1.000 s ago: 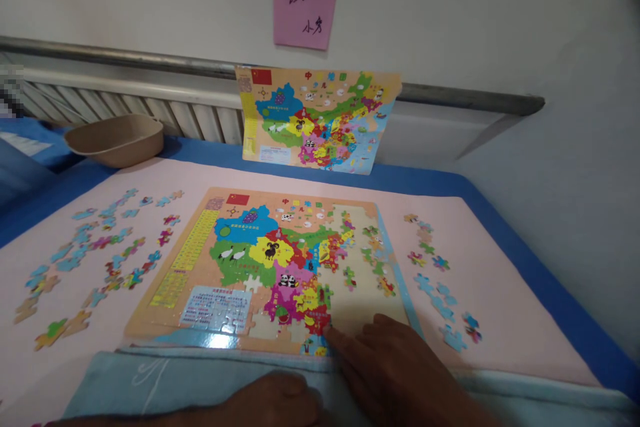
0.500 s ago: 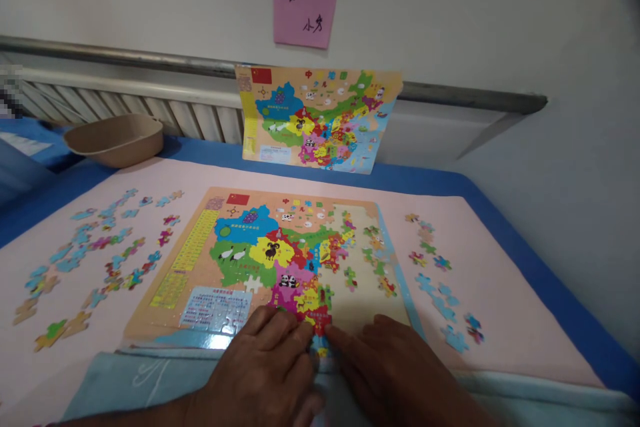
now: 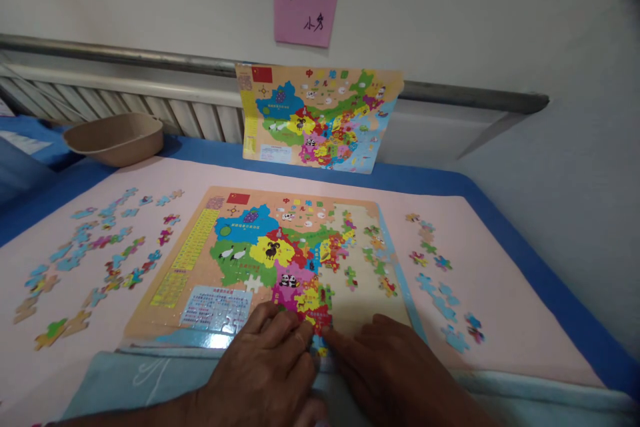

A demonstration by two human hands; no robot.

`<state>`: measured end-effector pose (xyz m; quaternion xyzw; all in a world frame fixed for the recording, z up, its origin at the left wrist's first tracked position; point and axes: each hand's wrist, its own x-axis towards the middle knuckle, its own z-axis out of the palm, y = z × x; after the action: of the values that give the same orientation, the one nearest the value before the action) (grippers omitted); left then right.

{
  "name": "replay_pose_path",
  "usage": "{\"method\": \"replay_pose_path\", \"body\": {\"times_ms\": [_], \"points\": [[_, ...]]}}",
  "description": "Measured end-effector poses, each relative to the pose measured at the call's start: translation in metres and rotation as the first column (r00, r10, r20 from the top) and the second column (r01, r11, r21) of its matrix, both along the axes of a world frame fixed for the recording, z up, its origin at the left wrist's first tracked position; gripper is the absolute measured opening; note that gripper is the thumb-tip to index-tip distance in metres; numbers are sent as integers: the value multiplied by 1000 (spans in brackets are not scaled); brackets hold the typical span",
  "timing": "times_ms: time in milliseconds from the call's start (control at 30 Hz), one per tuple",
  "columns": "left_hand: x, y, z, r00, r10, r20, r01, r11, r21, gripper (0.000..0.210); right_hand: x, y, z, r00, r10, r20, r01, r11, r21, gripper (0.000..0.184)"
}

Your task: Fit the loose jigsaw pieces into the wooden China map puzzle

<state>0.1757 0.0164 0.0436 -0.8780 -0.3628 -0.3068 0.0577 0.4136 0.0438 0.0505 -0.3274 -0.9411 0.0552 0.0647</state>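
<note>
A map jigsaw puzzle (image 3: 295, 247) lies in its tan frame in front of me, with its left and middle parts filled. My left hand (image 3: 270, 360) rests on the lower middle edge, fingers bent and pressed together. Their tips are hidden, so I cannot make out what they hold. My right hand (image 3: 390, 360) comes from the right, its index finger stretched to touch the red puzzle piece (image 3: 320, 317) at the bottom. Several pieces (image 3: 373, 250) lie in the board's bare right part. A gap (image 3: 254, 283) shows in the green area.
Loose pieces (image 3: 107, 240) spread over the pink mat left of the board, and more pieces (image 3: 440, 293) lie to its right. A map picture (image 3: 320, 120) stands against the rail (image 3: 475, 97) behind. A brown basket (image 3: 115, 140) sits at the back left. Light-blue cloth (image 3: 125, 380) lies in front.
Both hands stay at the lower edge of the puzzle. The left fingers have shifted slightly, and the right index fingertip has moved slightly left. The loose pieces have not moved.
</note>
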Motion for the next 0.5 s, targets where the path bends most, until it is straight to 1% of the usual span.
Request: {"method": "replay_pose_path", "body": {"times_ms": [100, 200, 400, 500], "points": [[-1, 1, 0, 1000, 2, -17, -2, 1000, -2, 35, -1, 1, 0, 1000, 12, -5, -12, 1000, 0, 46], [-1, 1, -1, 999, 3, -35, -3, 1000, -9, 32, 0, 2, 1, 999, 18, -27, -18, 1000, -6, 43], [-2, 0, -1, 998, -10, -59, 8, 1000, -25, 34, 10, 5, 12, 990, -86, -115, 89, 996, 22, 30], [-2, 0, -2, 999, -11, -46, 10, 1000, -23, 33, 11, 6, 15, 989, -80, -120, 81, 997, 5, 28]]}}
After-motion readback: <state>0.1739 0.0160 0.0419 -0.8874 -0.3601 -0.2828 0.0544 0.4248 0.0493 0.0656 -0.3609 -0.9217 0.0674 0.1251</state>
